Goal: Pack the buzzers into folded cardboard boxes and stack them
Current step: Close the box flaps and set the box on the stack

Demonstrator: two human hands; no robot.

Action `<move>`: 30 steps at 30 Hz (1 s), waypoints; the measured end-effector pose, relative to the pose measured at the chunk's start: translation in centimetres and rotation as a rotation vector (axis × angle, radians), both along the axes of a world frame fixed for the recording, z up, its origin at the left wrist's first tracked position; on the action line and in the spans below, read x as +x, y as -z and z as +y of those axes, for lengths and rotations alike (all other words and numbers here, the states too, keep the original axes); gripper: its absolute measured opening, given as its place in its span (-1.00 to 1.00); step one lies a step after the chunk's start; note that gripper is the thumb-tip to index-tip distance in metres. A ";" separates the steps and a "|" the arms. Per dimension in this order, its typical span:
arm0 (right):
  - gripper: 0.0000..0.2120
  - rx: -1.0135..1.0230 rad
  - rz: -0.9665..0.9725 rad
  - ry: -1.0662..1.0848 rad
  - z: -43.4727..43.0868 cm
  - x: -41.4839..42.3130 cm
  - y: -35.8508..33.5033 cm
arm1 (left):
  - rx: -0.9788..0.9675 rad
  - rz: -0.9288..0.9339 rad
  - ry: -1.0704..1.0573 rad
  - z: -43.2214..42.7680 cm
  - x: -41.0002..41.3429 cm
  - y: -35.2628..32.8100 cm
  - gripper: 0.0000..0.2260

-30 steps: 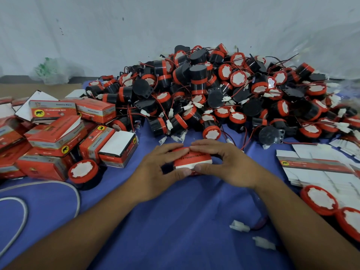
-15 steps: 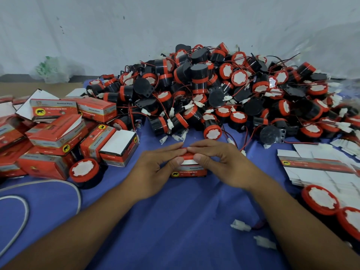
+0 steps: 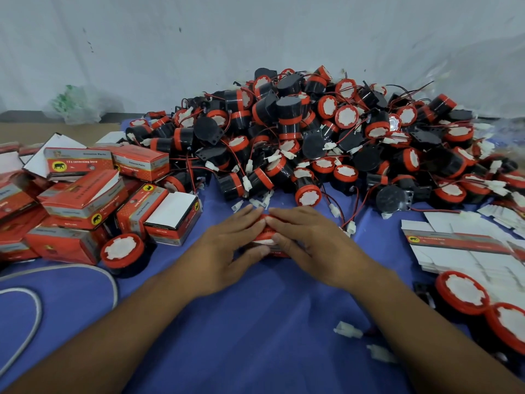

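Since half a second earlier, your left hand (image 3: 224,248) and right hand (image 3: 309,245) pressed together, clamped on the red box (image 3: 265,236). Beyond your grip the buzzer heap (image 3: 312,137) remained unpacked; packed boxes (image 3: 85,200) lay leftward.

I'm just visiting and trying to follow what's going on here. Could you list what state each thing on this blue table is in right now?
Small red cardboard box: under both hands, being pressed shut.
Left hand: fingers flat on the box.
Right hand: fingers flat on the box.
Pile of black-and-red round buzzers: loose, unpacked, wires tangled.
Red folded boxes at left: assembled, heaped untidily, some flaps open.
Flat white-and-red box blanks at right: unfolded, stacked.
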State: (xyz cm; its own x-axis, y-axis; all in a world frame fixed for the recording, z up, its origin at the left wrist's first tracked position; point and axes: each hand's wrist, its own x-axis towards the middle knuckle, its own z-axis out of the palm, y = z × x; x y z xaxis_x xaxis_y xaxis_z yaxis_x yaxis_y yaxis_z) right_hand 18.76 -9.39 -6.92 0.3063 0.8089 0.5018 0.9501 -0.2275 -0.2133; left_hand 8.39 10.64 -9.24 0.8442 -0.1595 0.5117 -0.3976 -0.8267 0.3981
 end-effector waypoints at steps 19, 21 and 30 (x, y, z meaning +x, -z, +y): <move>-0.81 0.268 0.165 -0.054 0.3 -0.4 0.4 | -0.210 0.075 -0.010 -0.3 0.4 0.0 -0.54; -0.84 0.259 0.153 -0.006 0.6 -0.4 0.5 | -0.223 0.055 0.000 -0.5 0.4 -0.1 -0.55; -0.85 0.239 0.330 -0.153 0.1 0.3 0.7 | -0.094 -0.153 -0.086 -1.1 0.7 0.6 -0.68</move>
State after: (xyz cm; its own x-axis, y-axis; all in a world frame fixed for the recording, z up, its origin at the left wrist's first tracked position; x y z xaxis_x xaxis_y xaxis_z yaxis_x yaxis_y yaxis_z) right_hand 19.07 -9.33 -7.62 0.3670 0.7303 0.5761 0.8412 0.0038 -0.5407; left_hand 9.11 9.57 -9.89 0.7640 -0.0356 0.6443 -0.3887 -0.8224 0.4154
